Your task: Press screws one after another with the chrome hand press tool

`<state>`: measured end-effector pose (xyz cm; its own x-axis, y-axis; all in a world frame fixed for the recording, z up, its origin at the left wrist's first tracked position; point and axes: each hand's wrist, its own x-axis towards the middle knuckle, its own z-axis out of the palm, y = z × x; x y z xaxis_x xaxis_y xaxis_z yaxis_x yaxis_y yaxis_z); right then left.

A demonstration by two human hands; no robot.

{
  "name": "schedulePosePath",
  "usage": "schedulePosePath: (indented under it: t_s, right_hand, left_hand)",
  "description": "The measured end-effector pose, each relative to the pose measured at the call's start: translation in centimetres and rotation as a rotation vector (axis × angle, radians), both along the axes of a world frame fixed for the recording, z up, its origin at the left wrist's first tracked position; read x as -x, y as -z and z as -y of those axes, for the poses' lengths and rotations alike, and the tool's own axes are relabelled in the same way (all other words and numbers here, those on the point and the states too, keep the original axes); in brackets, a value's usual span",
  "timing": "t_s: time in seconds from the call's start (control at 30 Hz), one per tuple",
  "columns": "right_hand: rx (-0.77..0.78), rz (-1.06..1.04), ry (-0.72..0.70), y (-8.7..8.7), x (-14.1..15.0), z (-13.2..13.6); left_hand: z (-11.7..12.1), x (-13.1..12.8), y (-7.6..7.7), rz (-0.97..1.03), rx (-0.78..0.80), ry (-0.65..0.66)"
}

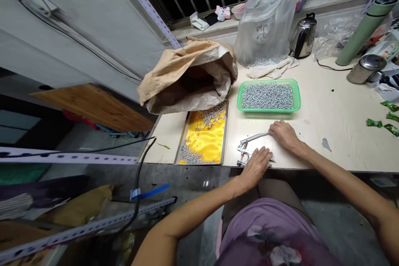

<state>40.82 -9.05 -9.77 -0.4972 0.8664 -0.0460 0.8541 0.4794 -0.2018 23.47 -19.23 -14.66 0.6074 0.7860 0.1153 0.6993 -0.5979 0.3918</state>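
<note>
A pair of metal hand pliers (245, 148) with a spring between its arms lies at the table's front edge, jaw end to the left. My left hand (256, 165) is over its lower arm, fingers bent across it; the palm side is hidden. At the end of the raised upper handle (257, 136), my right hand (285, 136) closes its fingers on it. Left of the pliers is a tray lined with yellow cloth (204, 135), with small silvery metal pieces (191, 156) heaped at its near and far ends. Behind the hands, a green basket (268, 110) holds many similar pieces.
A brown paper sack (183, 70) gapes over the tray's far end. Farther back stand a clear plastic bag (263, 25), a white cloth (274, 69) and a steel kettle (304, 37). To the right are a green flask (364, 33), a steel mug (366, 70) and several green-wrapped sweets (374, 123).
</note>
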Motion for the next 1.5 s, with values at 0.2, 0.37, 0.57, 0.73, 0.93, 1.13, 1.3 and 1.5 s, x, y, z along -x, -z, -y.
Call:
schedulePosePath:
  t_s: [0.2,0.37,0.57,0.73,0.93,1.13,1.3,1.5]
  right_hand:
    - [-0.092,0.034,-0.442,-1.7,6.1,1.5]
    - [-0.103,-0.018,-0.751,-1.4,9.3,3.0]
    - [-0.057,-0.102,-0.87,-0.6,10.9,2.3]
    - [-0.201,-0.453,-0.54,-4.8,8.4,-0.2]
    - [-0.428,-0.373,-0.255,-8.0,2.1,-6.4]
    - [-0.387,-0.315,-0.306,-5.9,1.1,-4.3]
    - [-0.265,-0.308,-0.368,-4.6,0.9,-0.3]
    - [-0.217,-0.33,-0.349,-3.9,-0.3,0.9]
  left_hand:
    - [0.8,-0.8,0.5,0.017,0.101,-0.056]
    - [0.9,-0.9,0.9,-0.037,0.167,-0.094]
    - [0.8,-1.3,0.6,-0.074,0.166,-0.061]
    - [0.4,3.4,-2.3,-0.023,0.059,-0.069]
    - [-0.2,13.9,-6.2,-0.167,0.16,-0.315]
    - [-1.7,17.6,-6.7,-0.256,0.279,-0.212]
    - [-2.4,17.6,-6.3,-0.344,0.316,-0.095]
    - [-3.0,17.8,-6.5,-0.388,0.303,-0.033]
